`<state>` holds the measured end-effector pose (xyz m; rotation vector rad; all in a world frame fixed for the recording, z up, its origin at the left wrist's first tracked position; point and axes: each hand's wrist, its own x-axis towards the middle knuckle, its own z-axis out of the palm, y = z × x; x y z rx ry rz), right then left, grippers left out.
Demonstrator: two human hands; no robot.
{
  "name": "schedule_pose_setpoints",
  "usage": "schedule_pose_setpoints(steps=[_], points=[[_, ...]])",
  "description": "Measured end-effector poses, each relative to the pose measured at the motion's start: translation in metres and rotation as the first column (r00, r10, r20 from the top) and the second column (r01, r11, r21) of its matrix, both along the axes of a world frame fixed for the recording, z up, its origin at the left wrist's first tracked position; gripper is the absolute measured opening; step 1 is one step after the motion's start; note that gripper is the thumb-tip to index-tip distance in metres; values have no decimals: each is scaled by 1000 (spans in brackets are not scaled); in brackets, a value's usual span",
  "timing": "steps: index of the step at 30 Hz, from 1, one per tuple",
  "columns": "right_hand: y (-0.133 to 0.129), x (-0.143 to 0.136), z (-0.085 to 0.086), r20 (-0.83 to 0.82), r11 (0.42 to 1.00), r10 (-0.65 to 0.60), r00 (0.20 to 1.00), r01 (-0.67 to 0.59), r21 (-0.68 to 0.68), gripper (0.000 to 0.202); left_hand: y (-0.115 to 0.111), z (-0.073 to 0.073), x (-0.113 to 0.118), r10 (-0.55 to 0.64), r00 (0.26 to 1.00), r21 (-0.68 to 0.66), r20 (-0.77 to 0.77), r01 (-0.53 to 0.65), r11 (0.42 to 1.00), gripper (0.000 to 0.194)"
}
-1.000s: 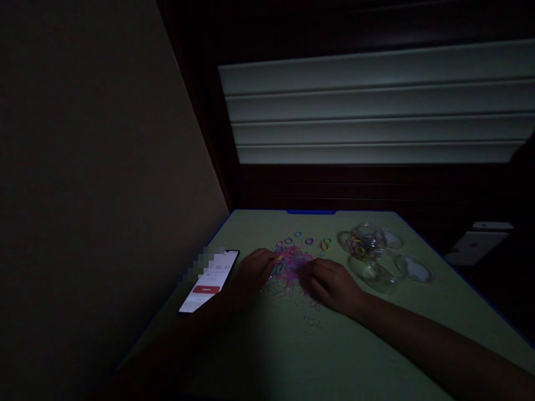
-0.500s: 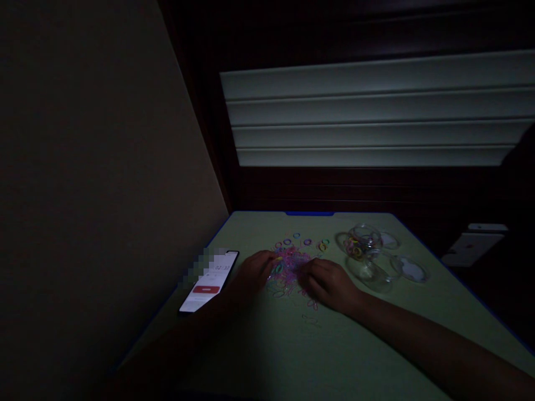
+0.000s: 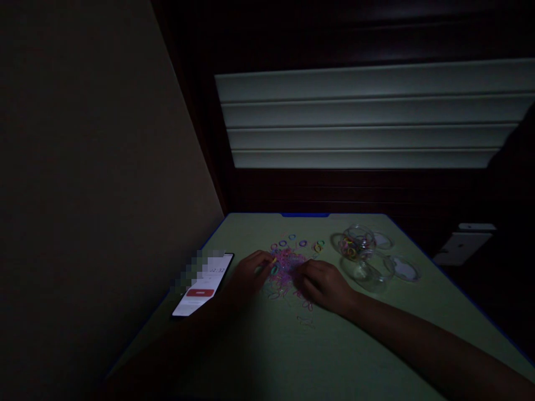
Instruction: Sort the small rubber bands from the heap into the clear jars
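Observation:
A loose heap of thin, mostly pink and purple rubber bands (image 3: pixel 287 262) lies on the table between my two hands. My left hand (image 3: pixel 249 273), at the heap's left side, pinches a small yellow hair tie (image 3: pixel 273 260) between thumb and forefinger. A green hair tie (image 3: pixel 274 270) lies just below those fingertips. Across the heap, my right hand (image 3: pixel 325 285) reaches in with curled fingers pressed together at its right edge; whatever is between them is too dark and small to tell. Several thicker hair ties, among them a purple one (image 3: pixel 303 243), lie beyond the heap.
A clear jar (image 3: pixel 358 243) holding coloured hair ties stands at the back right. Another clear container (image 3: pixel 373 274) is in front of it, with two round lids (image 3: pixel 404 269) beside them. A lit phone (image 3: pixel 201 292) lies at the table's left edge, near the wall (image 3: pixel 104 167).
The whole view has shifted slightly, so everything sits a little further left. Both hands keep nearly the same places at the heap, and the yellow hair tie is still in my left fingers.

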<state>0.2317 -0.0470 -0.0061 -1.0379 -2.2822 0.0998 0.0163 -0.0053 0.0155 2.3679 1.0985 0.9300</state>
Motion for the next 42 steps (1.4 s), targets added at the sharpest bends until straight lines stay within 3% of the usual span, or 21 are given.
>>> schedule_pose_setpoints(steps=[16, 20, 24, 27, 33, 42], points=[[-2, -1, 4, -41, 1000, -4, 999, 4, 4, 20, -1, -3, 2, -18, 999, 11, -29, 18, 1000, 19], [-2, -2, 5, -179, 999, -49, 983, 52, 12, 22, -3, -10, 16, -12, 998, 68, 56, 8, 998, 15], [2, -1, 5, -397, 990, -116, 910, 138, 28, 26, -1, -19, 40, 41, 983, 76, 179, -55, 996, 14], [6, 1, 4, -474, 981, -163, 865, 192, 13, 28, 1, -22, 57, 64, 975, 78, 213, -82, 994, 15], [8, 1, 1, -438, 987, -144, 888, 159, -2, 30, -3, -20, 60, 1, 985, 164, 173, -30, 986, 15], [7, 0, 4, -392, 995, -98, 915, 103, -8, 18, -5, -20, 61, -29, 988, 163, 152, 4, 987, 14]])
